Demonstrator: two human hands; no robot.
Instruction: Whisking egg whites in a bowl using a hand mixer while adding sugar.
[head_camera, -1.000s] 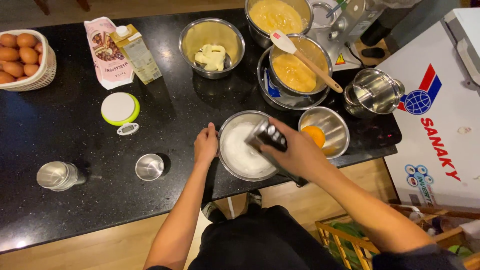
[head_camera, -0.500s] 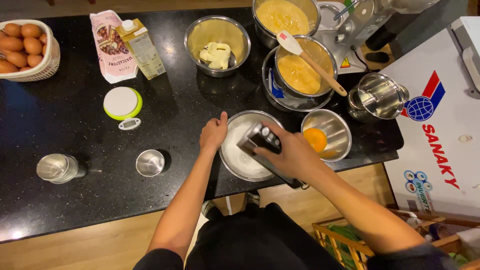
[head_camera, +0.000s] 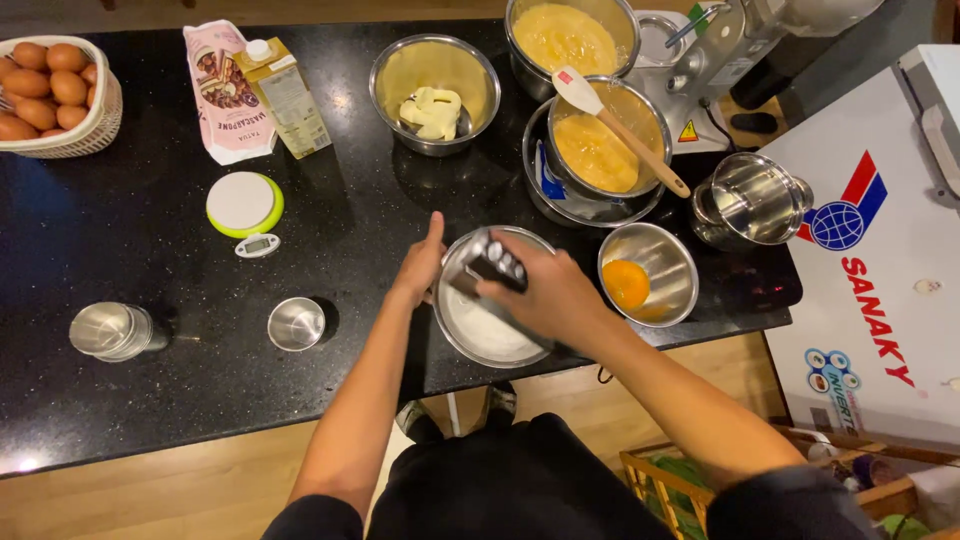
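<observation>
My right hand (head_camera: 545, 292) grips a dark hand mixer (head_camera: 492, 260) held over a steel bowl of white cream (head_camera: 482, 330) at the counter's front edge. My left hand (head_camera: 420, 265) rests against the bowl's left rim, thumb pointing up. A small steel bowl with an egg yolk (head_camera: 647, 275) stands just right of the cream bowl. Behind it sits a bowl of yellow batter with a white spatula (head_camera: 600, 145).
On the black counter (head_camera: 150, 260) are a bowl with butter pieces (head_camera: 434, 95), a large pot of yellow batter (head_camera: 570, 40), a steel jug (head_camera: 752, 200), a round green scale (head_camera: 245, 205), a carton (head_camera: 285, 95), a pink bag (head_camera: 225, 90), a basket of eggs (head_camera: 50, 95), two small steel cups (head_camera: 296, 323). A white chest freezer (head_camera: 870, 270) stands right.
My left hand has shifted from the counter beside the bowl up onto its left rim. My right hand with the mixer stays over the cream, turned slightly.
</observation>
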